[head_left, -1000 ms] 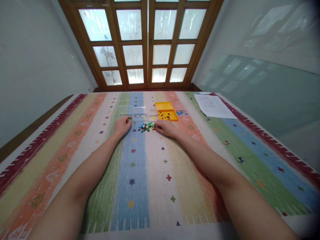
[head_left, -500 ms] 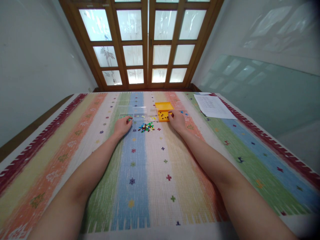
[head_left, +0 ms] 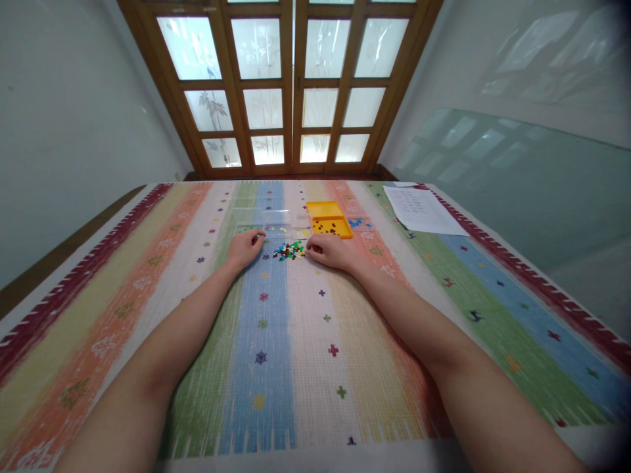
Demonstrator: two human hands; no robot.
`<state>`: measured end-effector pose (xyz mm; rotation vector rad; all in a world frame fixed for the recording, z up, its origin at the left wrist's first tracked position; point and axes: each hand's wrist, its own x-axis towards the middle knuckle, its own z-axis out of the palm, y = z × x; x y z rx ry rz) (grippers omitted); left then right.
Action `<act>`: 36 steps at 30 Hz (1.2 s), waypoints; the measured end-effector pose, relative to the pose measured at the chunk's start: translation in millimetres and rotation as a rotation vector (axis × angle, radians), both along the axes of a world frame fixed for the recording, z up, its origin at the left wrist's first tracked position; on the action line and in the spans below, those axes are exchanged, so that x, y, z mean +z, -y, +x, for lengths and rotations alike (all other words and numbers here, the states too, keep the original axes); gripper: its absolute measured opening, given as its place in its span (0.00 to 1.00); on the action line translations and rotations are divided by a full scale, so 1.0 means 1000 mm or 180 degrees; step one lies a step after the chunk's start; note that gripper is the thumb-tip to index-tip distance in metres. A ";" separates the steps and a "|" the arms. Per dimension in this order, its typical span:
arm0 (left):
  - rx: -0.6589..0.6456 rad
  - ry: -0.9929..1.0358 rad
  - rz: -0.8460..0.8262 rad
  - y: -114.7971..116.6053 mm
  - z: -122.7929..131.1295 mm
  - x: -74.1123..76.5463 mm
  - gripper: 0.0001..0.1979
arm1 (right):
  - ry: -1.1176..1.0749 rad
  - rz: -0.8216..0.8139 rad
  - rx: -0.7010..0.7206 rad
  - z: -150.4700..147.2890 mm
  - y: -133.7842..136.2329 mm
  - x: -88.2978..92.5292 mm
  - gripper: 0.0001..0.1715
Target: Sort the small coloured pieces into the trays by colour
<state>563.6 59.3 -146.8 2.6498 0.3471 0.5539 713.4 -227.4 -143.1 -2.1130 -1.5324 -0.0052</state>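
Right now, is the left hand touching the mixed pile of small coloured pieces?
Apart. The head view shows bare tablecloth between the left hand's fingertips and the pile.

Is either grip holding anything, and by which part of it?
It cannot be told: no piece shows clearly in the right grip, at the pile of colourful pieces, or in the left grip, beside green pieces.

Colourful pieces between both hands
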 end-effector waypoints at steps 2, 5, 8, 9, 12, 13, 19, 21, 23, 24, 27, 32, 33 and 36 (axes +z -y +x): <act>-0.0045 -0.0014 -0.0002 0.000 0.000 0.000 0.17 | 0.0064 -0.0060 0.0197 -0.004 -0.002 0.001 0.09; -0.0092 -0.0017 -0.0034 0.001 0.000 0.000 0.17 | 0.0106 -0.0114 0.0355 -0.005 -0.003 0.001 0.09; -0.0132 -0.0004 -0.0045 0.001 0.001 0.000 0.17 | 0.0141 -0.0172 0.0422 -0.005 -0.004 0.000 0.10; -0.0147 -0.0001 -0.0040 0.001 0.001 -0.001 0.17 | 0.0173 -0.0192 0.0438 -0.005 -0.004 0.000 0.10; -0.0183 -0.0004 -0.0024 0.002 0.001 -0.001 0.17 | 0.0271 -0.0244 0.0450 -0.005 -0.004 0.000 0.10; -0.0192 -0.0005 -0.0021 0.002 0.001 -0.001 0.17 | 0.0297 -0.0252 0.0435 -0.004 -0.004 0.000 0.10; -0.0199 -0.0060 0.0039 0.005 0.000 0.001 0.17 | 0.0344 -0.0175 0.0412 -0.002 -0.005 -0.003 0.10; -0.0236 -0.0062 0.0073 0.006 0.000 0.002 0.17 | 0.0303 -0.0115 0.0404 -0.001 -0.005 -0.005 0.10; -0.0279 -0.0094 0.0111 0.008 0.000 0.002 0.16 | 0.0277 0.0004 0.0280 0.000 -0.004 -0.006 0.09; -0.0300 -0.0114 0.0134 0.008 -0.001 0.002 0.16 | 0.0283 0.0086 0.0171 0.002 -0.004 -0.007 0.09; -0.0413 -0.0112 0.0237 0.010 -0.001 0.003 0.15 | 0.0354 0.0414 -0.0341 0.010 -0.003 -0.009 0.08; -0.0673 -0.0045 0.0359 0.017 -0.002 0.002 0.14 | 0.0505 0.0769 -0.1616 0.031 0.006 -0.012 0.09; -0.0713 -0.0055 0.0370 0.019 -0.002 0.002 0.13 | 0.0571 0.0747 -0.1824 0.035 0.008 -0.013 0.09; -0.0832 -0.0102 0.0420 0.024 -0.003 0.003 0.13 | 0.0799 0.0547 -0.2187 0.045 0.014 -0.015 0.09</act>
